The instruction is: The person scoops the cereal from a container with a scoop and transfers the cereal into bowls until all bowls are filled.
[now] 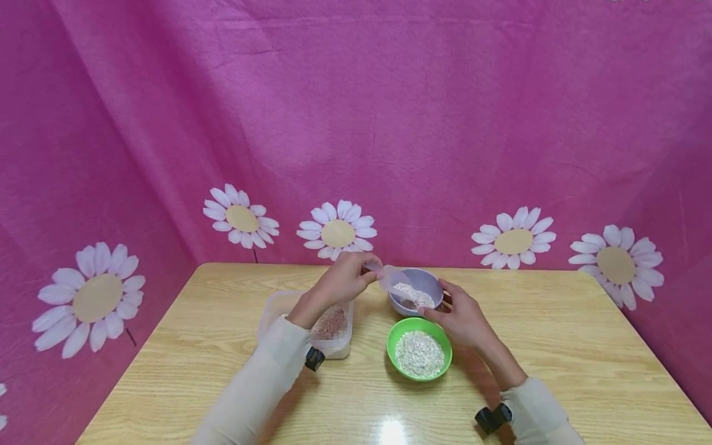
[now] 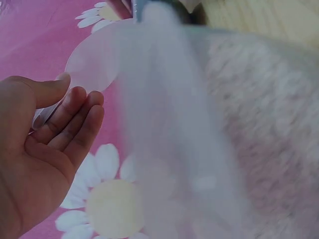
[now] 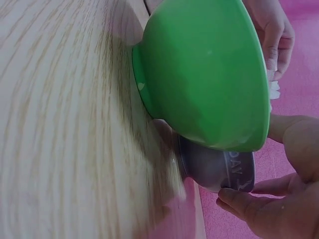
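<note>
- Pinching a see-through scoop, the left hand has its thumb and fingers pressed together on the handle.
- The wide end of the scoop is over the purple bowl; I can't tell if it touches the rim.
- The right hand holds the right side of the purple bowl, with the thumb at the near edge and the fingers round the side.
- The purple bowl is near the back of the table, and I see pale, crumbly bits inside it. Light letters show on its side in the right wrist view.
- The green bowl stands upright just in front of the purple one, with whitish flakes in it.
- Over to the left I see a clear box, partly hidden under the left arm. It has pinkish-brown crumbs in it.
- In the left wrist view, a big see-through wall is close up and blurry.
- Behind the table hangs a pink cloth with white daisies.
</note>
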`<state>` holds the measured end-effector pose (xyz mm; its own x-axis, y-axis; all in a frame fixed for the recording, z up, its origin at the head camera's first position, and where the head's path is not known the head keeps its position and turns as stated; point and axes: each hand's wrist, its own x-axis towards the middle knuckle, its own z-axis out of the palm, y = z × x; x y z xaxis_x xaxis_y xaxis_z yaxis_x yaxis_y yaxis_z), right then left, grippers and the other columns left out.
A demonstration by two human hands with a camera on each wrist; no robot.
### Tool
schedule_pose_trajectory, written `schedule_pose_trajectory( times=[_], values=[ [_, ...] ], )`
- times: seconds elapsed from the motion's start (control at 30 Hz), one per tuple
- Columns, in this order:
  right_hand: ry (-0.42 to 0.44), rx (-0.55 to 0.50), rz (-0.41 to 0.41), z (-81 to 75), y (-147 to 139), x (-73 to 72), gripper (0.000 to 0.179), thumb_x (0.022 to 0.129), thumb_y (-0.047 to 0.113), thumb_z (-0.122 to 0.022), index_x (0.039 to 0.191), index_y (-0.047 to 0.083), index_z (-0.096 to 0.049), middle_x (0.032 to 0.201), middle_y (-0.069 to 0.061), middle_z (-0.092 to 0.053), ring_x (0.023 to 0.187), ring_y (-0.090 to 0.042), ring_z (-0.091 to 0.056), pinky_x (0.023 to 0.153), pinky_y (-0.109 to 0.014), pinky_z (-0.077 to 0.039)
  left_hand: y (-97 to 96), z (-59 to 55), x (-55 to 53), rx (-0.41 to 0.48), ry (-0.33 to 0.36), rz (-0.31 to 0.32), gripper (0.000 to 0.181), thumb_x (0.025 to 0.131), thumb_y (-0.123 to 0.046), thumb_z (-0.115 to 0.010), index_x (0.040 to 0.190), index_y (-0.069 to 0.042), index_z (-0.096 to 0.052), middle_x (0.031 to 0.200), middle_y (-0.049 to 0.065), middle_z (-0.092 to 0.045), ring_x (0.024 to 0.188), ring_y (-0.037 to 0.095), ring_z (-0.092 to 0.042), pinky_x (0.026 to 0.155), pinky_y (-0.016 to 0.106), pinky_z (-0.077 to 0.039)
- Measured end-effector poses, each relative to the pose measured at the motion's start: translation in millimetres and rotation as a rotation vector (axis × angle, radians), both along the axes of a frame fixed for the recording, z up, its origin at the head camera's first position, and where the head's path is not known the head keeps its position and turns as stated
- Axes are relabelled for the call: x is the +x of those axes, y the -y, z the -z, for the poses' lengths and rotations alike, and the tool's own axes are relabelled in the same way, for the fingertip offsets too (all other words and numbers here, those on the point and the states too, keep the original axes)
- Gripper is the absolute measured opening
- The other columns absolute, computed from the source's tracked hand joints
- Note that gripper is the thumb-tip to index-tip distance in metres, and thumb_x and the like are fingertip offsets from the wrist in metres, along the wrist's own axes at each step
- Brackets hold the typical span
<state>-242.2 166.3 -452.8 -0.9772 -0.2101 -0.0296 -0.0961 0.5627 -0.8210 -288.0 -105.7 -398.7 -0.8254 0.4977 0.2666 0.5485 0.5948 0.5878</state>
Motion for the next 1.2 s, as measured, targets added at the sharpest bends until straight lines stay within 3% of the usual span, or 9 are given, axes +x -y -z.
schedule_pose_trajectory(
  times=[0.23, 0.5, 0.7, 0.83, 1.2],
  values=[
    [-0.008, -0.005, -0.009, 0.2, -1, -1.1, 0.087, 0.102, 0.022, -0.076, 0.162, -0.014, -0.026, 0.165, -0.038, -0.035, 0.147, -0.054, -0.047, 0.114, -0.055, -0.048, 3.8, -17.6, 1.2, -0.018, -0.083, -0.001, 0.018, 0.102, -0.009, -0.072, 0.117, -0.001, -0.077, 0.108, 0.012, -0.081, 0.090, 0.016, -0.073, 0.079, 0.026, -0.058],
    [-0.004, 0.002, -0.010, 0.3, -2, -0.7, 0.086, 0.102, 0.022, -0.076, 0.162, -0.014, -0.026, 0.165, -0.038, -0.036, 0.147, -0.055, -0.048, 0.114, -0.055, -0.048, 4.2, -24.3, 4.8, 0.004, -0.081, -0.008, 0.018, 0.102, -0.010, -0.073, 0.117, 0.000, -0.077, 0.110, 0.013, -0.080, 0.091, 0.017, -0.074, 0.080, 0.027, -0.058],
    [-0.017, 0.001, -0.010, 0.5, -1, 0.2, 0.085, 0.102, 0.021, -0.076, 0.162, -0.015, -0.027, 0.164, -0.038, -0.037, 0.148, -0.054, -0.047, 0.114, -0.055, -0.048, 10.6, -18.8, 7.2, 0.052, -0.067, -0.015, 0.017, 0.103, -0.012, -0.073, 0.115, -0.002, -0.077, 0.109, 0.012, -0.080, 0.094, 0.019, -0.074, 0.085, 0.032, -0.061],
    [-0.067, 0.014, -0.004, -1.9, 0, 1.2, 0.084, 0.101, 0.020, -0.076, 0.160, -0.016, -0.029, 0.162, -0.039, -0.039, 0.149, -0.053, -0.046, 0.114, -0.055, -0.048, 21.6, -12.2, 12.0, 0.122, -0.049, -0.054, 0.017, 0.103, -0.012, -0.073, 0.116, -0.003, -0.077, 0.110, 0.012, -0.079, 0.099, 0.022, -0.076, 0.090, 0.037, -0.062],
    [-0.258, 0.066, 0.036, -27.0, 9, 19.1, 0.081, 0.095, 0.019, -0.082, 0.156, -0.014, -0.040, 0.158, -0.035, -0.045, 0.143, -0.054, -0.051, 0.111, -0.058, -0.052, 68.5, 3.0, 47.1, 0.255, -0.020, -0.216, 0.018, 0.101, -0.010, -0.075, 0.118, -0.006, -0.076, 0.108, 0.011, -0.080, 0.097, 0.024, -0.077, 0.086, 0.037, -0.062]
  ],
)
